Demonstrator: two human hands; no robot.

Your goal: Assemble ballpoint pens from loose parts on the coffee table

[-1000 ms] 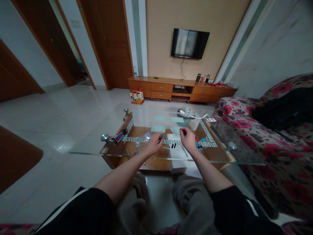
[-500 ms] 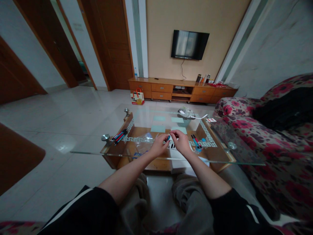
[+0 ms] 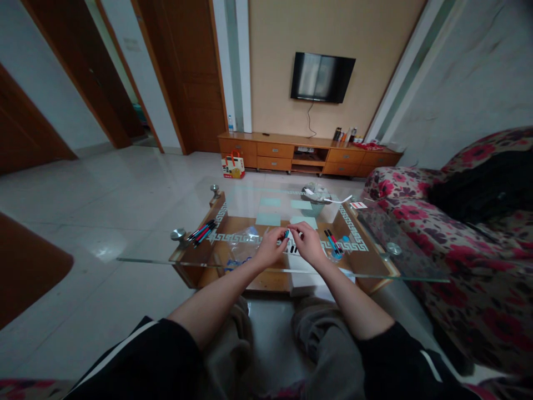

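Note:
Over the near middle of the glass table, my left hand (image 3: 270, 246) is closed around a small blue pen part (image 3: 286, 234), most of it hidden by the fingers. My right hand (image 3: 307, 242) meets it fingertip to fingertip, pinching at the part's end; what lies in that pinch is too small to tell. Just below the hands show several small black pieces (image 3: 293, 249), perhaps pen caps. Blue, red and black pens lie in a bunch (image 3: 202, 233) on the left and in a smaller group (image 3: 333, 241) on the right.
The glass table (image 3: 145, 259) has a lower wooden shelf. Clear plastic bags (image 3: 244, 244) are left of my hands. A basket (image 3: 314, 206) stands toward the far right, near a red-and-white card (image 3: 358, 205). A flowered sofa (image 3: 491, 278) borders the right side.
Both hands stay together in nearly the same place, with only slight finger movement. The whole view has shifted a little.

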